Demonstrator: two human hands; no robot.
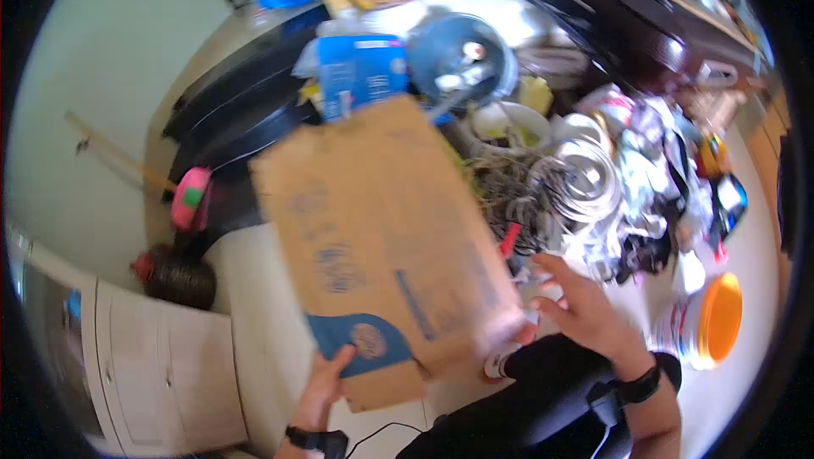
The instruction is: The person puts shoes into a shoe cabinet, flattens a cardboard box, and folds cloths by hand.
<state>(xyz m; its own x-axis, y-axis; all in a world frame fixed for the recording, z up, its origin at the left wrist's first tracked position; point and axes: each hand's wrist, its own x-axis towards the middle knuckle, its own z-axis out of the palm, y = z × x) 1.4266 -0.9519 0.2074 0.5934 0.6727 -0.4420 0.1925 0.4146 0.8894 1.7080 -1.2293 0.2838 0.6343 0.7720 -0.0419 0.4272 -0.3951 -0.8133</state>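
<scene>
A brown cardboard box [381, 230] with a blue printed band and blurred dark print fills the middle of the head view, tilted. My left hand [322, 384] grips its lower left edge, the thumb lying on the blue band and the other fingers hidden behind. Beside the lower right corner is my right hand [585, 310], its thumb and fingers apart. Something pale shows between those fingers, too blurred to name. Just beyond the box lies a heap of coiled cables [585, 183] and plastic bags [649, 175].
Behind the box stand a blue bucket [462, 52], a white bucket [509, 124] and a blue carton [363, 73]. A tub with an orange lid [721, 321] is at the right. White cabinets [161, 366] line the left, near a pink object on a stick [191, 198].
</scene>
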